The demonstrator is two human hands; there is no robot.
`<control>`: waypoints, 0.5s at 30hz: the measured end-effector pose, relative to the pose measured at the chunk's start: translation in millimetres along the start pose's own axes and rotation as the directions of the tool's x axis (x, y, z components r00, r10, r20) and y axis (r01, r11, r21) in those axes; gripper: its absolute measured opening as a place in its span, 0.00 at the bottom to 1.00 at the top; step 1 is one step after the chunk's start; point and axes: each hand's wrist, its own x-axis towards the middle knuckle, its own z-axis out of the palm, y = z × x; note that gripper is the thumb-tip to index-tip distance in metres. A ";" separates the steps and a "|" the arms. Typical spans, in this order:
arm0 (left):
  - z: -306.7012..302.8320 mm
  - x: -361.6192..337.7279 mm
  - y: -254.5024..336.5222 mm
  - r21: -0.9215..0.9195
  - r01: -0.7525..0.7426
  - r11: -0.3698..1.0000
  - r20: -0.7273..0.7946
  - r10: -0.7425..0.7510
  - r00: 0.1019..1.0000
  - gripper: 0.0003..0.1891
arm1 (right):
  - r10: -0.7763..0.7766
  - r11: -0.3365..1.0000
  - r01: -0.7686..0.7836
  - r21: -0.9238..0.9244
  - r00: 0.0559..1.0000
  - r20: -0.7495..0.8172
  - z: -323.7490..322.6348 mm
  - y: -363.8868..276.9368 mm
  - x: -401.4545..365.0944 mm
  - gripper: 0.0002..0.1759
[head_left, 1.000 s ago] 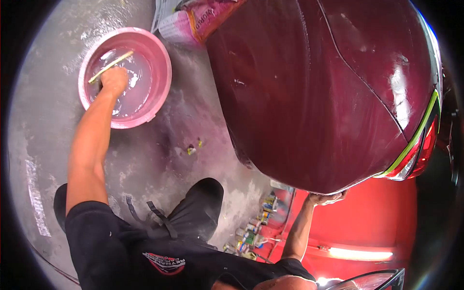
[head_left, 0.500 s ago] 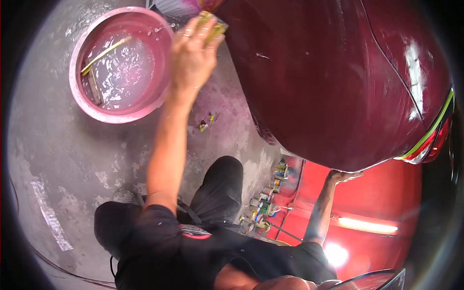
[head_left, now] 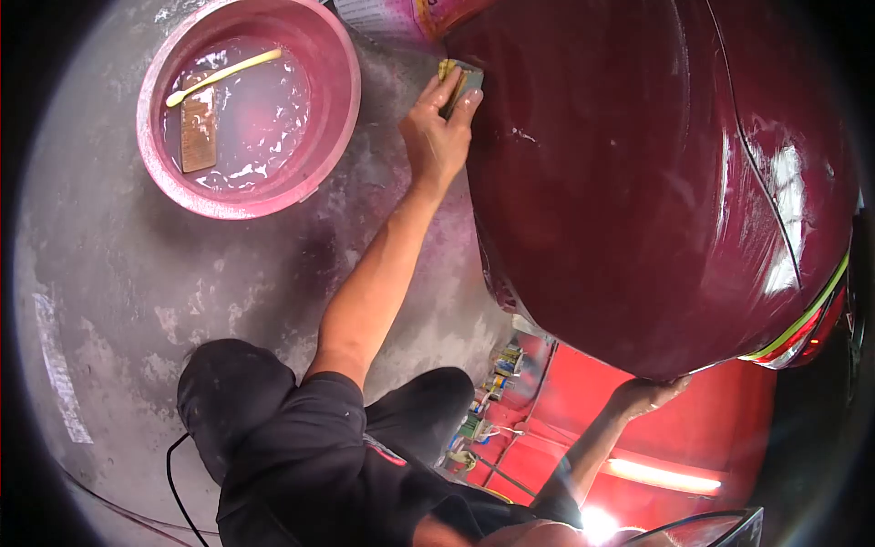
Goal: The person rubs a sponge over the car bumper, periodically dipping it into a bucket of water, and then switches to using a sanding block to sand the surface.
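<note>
My left hand (head_left: 439,137) grips a small yellow and grey-green block (head_left: 463,87) between thumb and fingers, at the left edge of a glossy dark red car body panel (head_left: 602,201). Below the panel, my right hand (head_left: 649,396) rests with outstretched fingers against its lower edge; the fingertips are partly hidden and nothing shows in that hand. A pink basin (head_left: 150,137) of cloudy water stands on the floor left of my left hand. In it lie a brown block (head_left: 198,137) and a pale yellow stick-like tool (head_left: 228,77).
A container with a printed label (head_left: 378,16) is at the top, beside the panel. Several cans (head_left: 474,424) line the foot of a red wall (head_left: 583,383). A red tail light (head_left: 807,339) edged with green tape is at the right. A black cable (head_left: 170,474) lies lower left.
My left hand has moved right and down in view with the block, away from the basin's rim. The view has shifted, and the brown block and yellow tool lie differently in the water.
</note>
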 end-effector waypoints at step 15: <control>23.0 -25.9 4.1 0.280 -0.136 0.950 -0.115 0.174 0.978 0.19 | -0.070 0.987 0.054 -0.152 0.992 -0.107 22.0 8.7 -12.9 0.35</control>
